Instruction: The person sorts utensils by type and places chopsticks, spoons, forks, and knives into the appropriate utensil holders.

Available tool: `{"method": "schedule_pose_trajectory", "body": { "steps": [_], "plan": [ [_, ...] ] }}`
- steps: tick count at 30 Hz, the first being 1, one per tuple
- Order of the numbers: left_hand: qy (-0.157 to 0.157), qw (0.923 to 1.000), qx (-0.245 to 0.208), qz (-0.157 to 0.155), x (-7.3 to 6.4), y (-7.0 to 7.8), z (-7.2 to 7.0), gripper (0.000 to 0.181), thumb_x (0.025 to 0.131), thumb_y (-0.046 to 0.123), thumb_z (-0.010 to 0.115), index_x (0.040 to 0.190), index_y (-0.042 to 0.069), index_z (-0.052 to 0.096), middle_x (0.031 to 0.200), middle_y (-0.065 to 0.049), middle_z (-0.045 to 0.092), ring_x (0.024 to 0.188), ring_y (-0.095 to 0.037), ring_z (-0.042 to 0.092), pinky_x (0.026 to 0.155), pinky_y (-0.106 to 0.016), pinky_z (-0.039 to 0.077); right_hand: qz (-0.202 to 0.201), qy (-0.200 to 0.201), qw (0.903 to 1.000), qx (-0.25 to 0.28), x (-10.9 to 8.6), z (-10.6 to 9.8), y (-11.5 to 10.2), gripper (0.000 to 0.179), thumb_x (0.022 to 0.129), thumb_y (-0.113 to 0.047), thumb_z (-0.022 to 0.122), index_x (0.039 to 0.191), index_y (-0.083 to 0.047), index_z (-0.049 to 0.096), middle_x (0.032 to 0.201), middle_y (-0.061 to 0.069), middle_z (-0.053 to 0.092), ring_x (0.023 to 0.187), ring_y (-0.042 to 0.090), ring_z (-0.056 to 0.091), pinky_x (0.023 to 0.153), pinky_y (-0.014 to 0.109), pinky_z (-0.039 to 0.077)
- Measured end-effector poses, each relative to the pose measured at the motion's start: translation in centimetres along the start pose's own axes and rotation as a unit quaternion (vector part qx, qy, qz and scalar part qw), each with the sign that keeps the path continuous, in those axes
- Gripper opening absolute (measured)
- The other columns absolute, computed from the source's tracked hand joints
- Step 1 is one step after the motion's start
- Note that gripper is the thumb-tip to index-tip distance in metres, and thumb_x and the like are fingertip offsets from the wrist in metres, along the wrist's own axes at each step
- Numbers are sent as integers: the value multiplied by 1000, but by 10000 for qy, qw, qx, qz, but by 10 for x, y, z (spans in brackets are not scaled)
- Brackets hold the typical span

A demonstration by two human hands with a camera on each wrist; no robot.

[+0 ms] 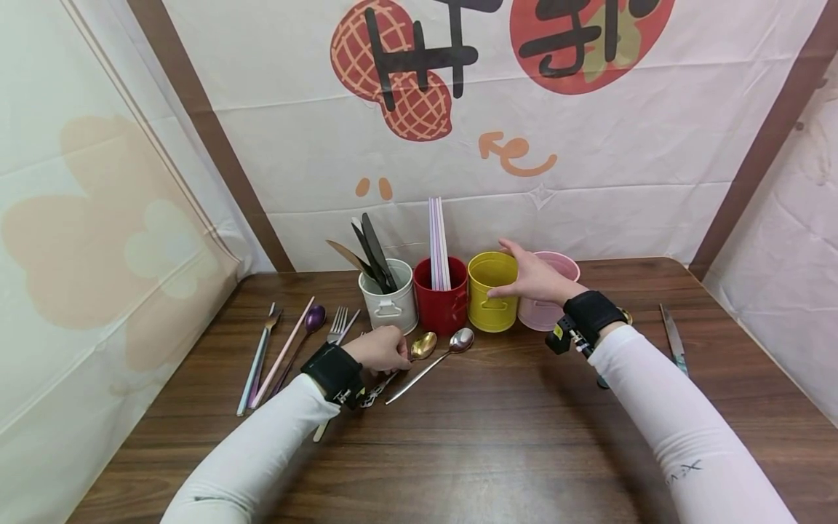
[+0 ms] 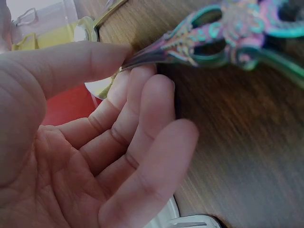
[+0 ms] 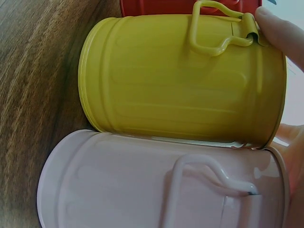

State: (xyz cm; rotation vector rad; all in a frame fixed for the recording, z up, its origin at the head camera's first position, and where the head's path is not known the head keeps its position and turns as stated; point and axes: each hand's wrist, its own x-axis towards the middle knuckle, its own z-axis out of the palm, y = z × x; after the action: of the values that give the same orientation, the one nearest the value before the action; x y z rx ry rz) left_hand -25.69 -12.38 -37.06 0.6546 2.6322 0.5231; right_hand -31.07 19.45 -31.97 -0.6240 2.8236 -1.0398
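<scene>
My left hand [image 1: 382,349] pinches a gold spoon [image 1: 423,345] near its neck, between thumb and fingertips. Its ornate iridescent handle [image 2: 213,38] runs away from the fingers in the left wrist view. Just right of it lies a silver spoon [image 1: 461,339]. My right hand [image 1: 533,280] spreads over the side of the yellow cup [image 1: 492,313], the thumb at its rim near the wire handle and other fingers farther back. Beside that cup stands a pink cup [image 1: 540,314], partly behind the hand. A fork [image 1: 339,324] lies left of my left hand.
A white cup [image 1: 393,309] holds several knives [image 1: 373,251]; a red cup [image 1: 441,309] holds pale chopsticks or straws [image 1: 439,244]. Further left lie a purple spoon [image 1: 315,318], a pink stick [image 1: 284,349] and other utensils. One knife [image 1: 674,338] lies far right. A printed curtain [image 1: 406,218] hangs behind.
</scene>
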Motion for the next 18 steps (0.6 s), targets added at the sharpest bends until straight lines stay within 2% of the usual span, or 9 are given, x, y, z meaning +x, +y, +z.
{"method": "schedule_pose_trajectory", "body": {
  "steps": [7,11,15,18],
  "plan": [
    [-276,9983,-510,-90,-1,-2,-2,23,87,13,71,68,10,59,57,0,56,50,-10,54,43,-28,49,77,-11,10000,-30,1,-1,2,110,75,-41,83,153,-7,14,152,22,30,135,37,36,108,53,29],
    [-335,9972,-675,-1,-3,-5,-5,23,88,15,70,69,10,59,58,0,56,52,-10,54,44,-28,49,77,-10,10000,-46,1,-1,2,110,75,-42,83,153,-7,14,152,22,30,135,37,36,108,53,29],
    [-269,9952,-901,286,-5,-6,-10,20,90,14,68,72,10,60,59,-1,56,52,-11,53,45,-27,49,70,-12,10000,-22,0,-1,2,110,75,-41,83,153,-7,14,152,22,30,134,36,36,108,53,29],
    [-158,9907,-1231,559,-7,-3,-16,17,91,13,67,76,8,62,59,-2,54,50,-12,52,46,-28,49,69,-27,10000,25,0,-1,1,110,75,-40,83,153,-7,14,152,22,31,134,36,37,108,52,29]
  ]
}}
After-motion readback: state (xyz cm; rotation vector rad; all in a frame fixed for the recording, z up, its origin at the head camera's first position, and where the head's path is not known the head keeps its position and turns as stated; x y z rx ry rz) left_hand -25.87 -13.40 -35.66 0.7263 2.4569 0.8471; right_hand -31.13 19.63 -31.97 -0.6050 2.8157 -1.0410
